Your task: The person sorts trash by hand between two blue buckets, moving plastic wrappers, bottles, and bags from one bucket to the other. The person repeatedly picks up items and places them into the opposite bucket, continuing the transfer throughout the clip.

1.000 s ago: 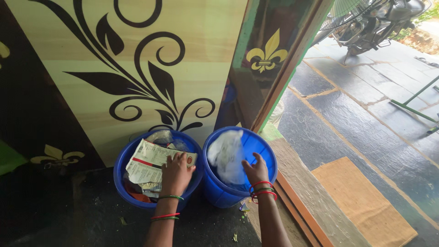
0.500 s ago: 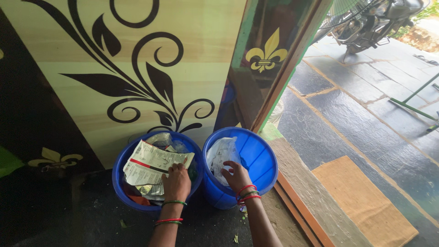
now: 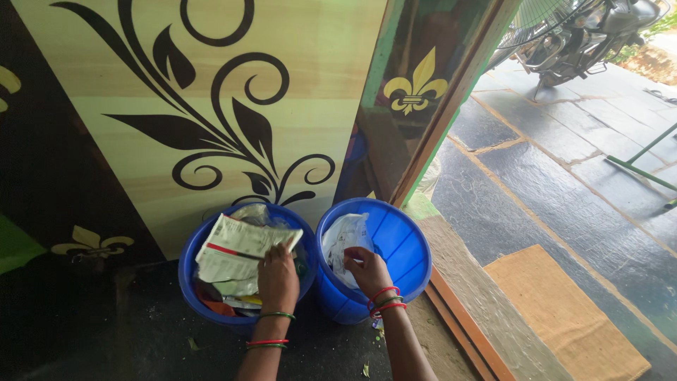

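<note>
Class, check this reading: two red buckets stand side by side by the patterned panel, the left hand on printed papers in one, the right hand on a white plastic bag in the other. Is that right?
Not quite: the left bucket and right bucket are blue, not red, as the head view shows. The rest holds: the left hand rests on the printed papers, and the right hand touches the white plastic bag.

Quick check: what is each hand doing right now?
Left hand: closed on the printed paper wrapper in the left bucket.
Right hand: gripping the white plastic bag in the right bucket.

Left hand (image 3: 278,276) palm down, fingers curled forward, right hand (image 3: 367,269) fingers bent in a grip, both forearms extended
</note>
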